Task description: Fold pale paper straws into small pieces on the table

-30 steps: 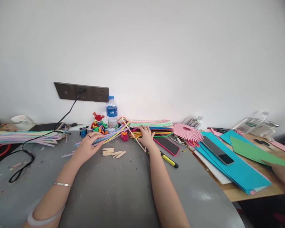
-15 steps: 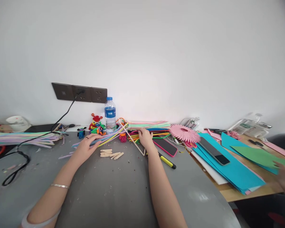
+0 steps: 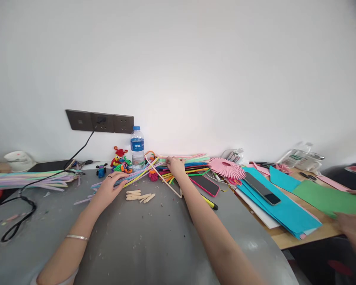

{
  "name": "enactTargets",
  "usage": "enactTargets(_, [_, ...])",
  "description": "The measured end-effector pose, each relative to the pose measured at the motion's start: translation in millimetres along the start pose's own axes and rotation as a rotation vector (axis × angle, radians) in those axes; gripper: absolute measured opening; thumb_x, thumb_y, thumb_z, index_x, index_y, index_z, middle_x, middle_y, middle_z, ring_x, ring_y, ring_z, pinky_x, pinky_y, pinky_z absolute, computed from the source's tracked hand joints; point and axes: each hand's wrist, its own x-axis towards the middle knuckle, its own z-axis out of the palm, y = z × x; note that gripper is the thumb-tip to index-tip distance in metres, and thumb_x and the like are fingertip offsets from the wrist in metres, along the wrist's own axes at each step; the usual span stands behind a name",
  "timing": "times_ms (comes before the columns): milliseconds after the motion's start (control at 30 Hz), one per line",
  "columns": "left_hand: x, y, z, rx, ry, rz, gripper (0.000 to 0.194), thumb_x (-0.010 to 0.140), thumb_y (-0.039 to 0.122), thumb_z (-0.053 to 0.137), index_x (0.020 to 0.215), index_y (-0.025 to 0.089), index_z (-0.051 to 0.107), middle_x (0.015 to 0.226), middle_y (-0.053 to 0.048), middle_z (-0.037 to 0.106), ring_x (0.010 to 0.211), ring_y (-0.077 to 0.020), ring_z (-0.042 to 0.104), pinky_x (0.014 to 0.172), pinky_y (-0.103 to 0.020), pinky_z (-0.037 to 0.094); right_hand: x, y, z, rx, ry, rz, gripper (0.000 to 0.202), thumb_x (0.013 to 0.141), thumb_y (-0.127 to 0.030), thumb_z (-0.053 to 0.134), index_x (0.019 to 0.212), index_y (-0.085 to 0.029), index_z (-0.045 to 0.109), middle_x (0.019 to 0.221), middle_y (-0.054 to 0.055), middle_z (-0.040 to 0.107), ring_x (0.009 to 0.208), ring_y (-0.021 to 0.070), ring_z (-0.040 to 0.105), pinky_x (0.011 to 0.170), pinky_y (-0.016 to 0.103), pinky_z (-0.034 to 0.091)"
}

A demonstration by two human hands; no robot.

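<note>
My left hand (image 3: pixel 109 190) rests on a bundle of pastel and yellow pipe cleaners (image 3: pixel 136 174), its thumb apart from its outstretched fingers. Farther right, my right hand (image 3: pixel 176 167) reaches to the pastel pipe cleaners (image 3: pixel 195 159) lying along the wall. Its fingers look apart, though their tips are partly hidden among the stems. Under that wrist lie brightly coloured pipe cleaners (image 3: pixel 192 169). A bent cream pipe cleaner (image 3: pixel 167 184) forms a V between my hands. Several short cream pieces (image 3: pixel 139 196) sit in front on the grey table (image 3: pixel 142 245).
A water bottle (image 3: pixel 137 148) and small pipe-cleaner figures (image 3: pixel 120 160) stand at the back. A pink-cased phone (image 3: pixel 206 185), a yellow-black cutter (image 3: pixel 210 202) and a pink pleated fan (image 3: pixel 227 168) lie right. Another person's hand (image 3: pixel 351 227) is at green paper (image 3: pixel 329 198). A black cable (image 3: pixel 29 194) loops at left.
My right hand has moved back and slightly left, from the bright pipe cleaners to the pastel ones by the wall. My left hand stays on its bundle. The other person's green paper has shifted.
</note>
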Motion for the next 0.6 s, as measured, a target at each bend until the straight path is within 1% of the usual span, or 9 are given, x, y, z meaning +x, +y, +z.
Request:
enactTargets(167, [1, -3, 0.9, -0.01, -0.006, 0.025, 0.036, 0.09, 0.045, 0.044, 0.104, 0.021, 0.066, 0.112, -0.011, 0.066, 0.106, -0.0264, 0.061, 0.092, -0.039, 0.048, 12, 4, 2, 0.024, -0.001, -0.082, 0.013, 0.083, -0.014, 0.051, 0.086, -0.018, 0.064, 0.106, 0.013, 0.063, 0.105, 0.0268, 0.051, 0.092, 0.042, 0.028])
enactTargets(233, [1, -2, 0.8, -0.008, -0.011, 0.027, 0.036, 0.09, 0.046, 0.044, 0.104, 0.021, 0.066, 0.112, -0.01, 0.067, 0.105, -0.0264, 0.061, 0.091, -0.039, 0.049, 13, 9, 4, 0.074, 0.01, -0.102, 0.01, 0.081, -0.013, 0.053, 0.083, -0.017, 0.062, 0.102, 0.012, 0.062, 0.101, 0.0252, 0.051, 0.09, 0.039, 0.031])
enactTargets(300, [1, -1, 0.7, -0.006, -0.001, 0.028, 0.036, 0.09, 0.046, 0.043, 0.104, 0.022, 0.066, 0.111, -0.01, 0.067, 0.105, -0.0262, 0.062, 0.091, -0.038, 0.049, 12, 17, 7, 0.149, 0.024, -0.123, 0.006, 0.078, -0.013, 0.054, 0.08, -0.017, 0.059, 0.095, 0.009, 0.061, 0.092, 0.0215, 0.052, 0.085, 0.034, 0.036])
enactTargets(367, [0, 1, 0.6, -0.003, 0.013, 0.027, 0.036, 0.091, 0.045, 0.042, 0.104, 0.022, 0.066, 0.112, -0.009, 0.067, 0.106, -0.0262, 0.061, 0.091, -0.038, 0.049, 11, 26, 10, 0.241, 0.051, -0.149, 0.002, 0.08, -0.018, 0.055, 0.079, -0.018, 0.057, 0.088, 0.005, 0.059, 0.085, 0.018, 0.052, 0.081, 0.029, 0.038])
enactTargets(467, [-1, 5, 0.2, 0.003, 0.052, 0.024, 0.036, 0.092, 0.044, 0.041, 0.107, 0.022, 0.065, 0.114, -0.009, 0.067, 0.109, -0.0263, 0.06, 0.095, -0.038, 0.047, 8, 38, 15, 0.383, 0.125, -0.162, 0.014, 0.086, -0.029, 0.048, 0.081, -0.018, 0.055, 0.083, 0.002, 0.057, 0.079, 0.0154, 0.052, 0.075, 0.025, 0.041])
enactTargets(533, [-2, 6, -0.4, -0.003, 0.092, 0.023, 0.035, 0.092, 0.044, 0.043, 0.11, 0.022, 0.063, 0.114, -0.009, 0.067, 0.111, -0.0262, 0.059, 0.096, -0.038, 0.046, 7, 44, 18, 0.467, 0.187, -0.138, 0.025, 0.092, -0.033, 0.036, 0.085, -0.018, 0.054, 0.082, 0.002, 0.057, 0.077, 0.0154, 0.053, 0.074, 0.025, 0.042])
enactTargets(600, [-2, 6, -1.4, -0.022, 0.129, 0.023, 0.035, 0.092, 0.043, 0.044, 0.112, 0.021, 0.061, 0.114, -0.009, 0.067, 0.109, -0.0253, 0.061, 0.095, -0.037, 0.047, 5, 49, 20, 0.534, 0.233, -0.113, 0.036, 0.096, -0.033, 0.024, 0.089, -0.017, 0.055, 0.084, 0.004, 0.059, 0.079, 0.016, 0.055, 0.075, 0.026, 0.044])
